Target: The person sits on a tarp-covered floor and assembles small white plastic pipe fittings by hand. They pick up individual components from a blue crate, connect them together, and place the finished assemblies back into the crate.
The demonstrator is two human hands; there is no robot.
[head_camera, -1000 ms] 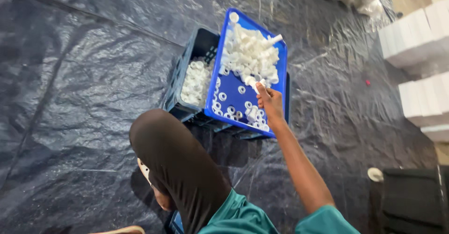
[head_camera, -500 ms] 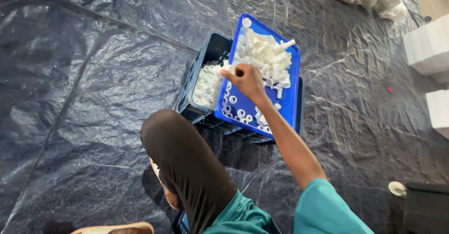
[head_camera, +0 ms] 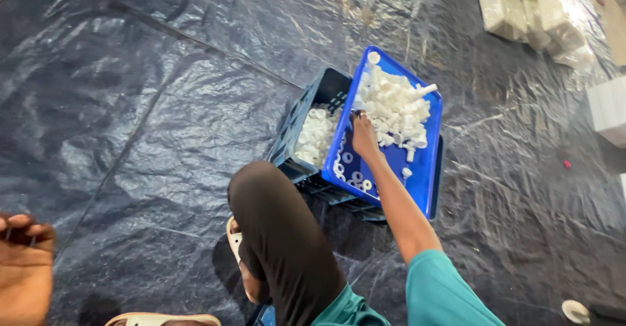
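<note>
Here, right hand (head_camera: 364, 137) down on the blue tray (head_camera: 424, 176), fingertips at the white plastic fittings (head_camera: 394, 107); grip impossible to tell. Beneath, dark blue crate (head_camera: 297, 137).

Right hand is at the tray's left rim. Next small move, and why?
Probably sweep white fittings off the blue tray into the crate: the right hand sits beside the pile, and the crate's open part lies below the tray's left rim.
</note>
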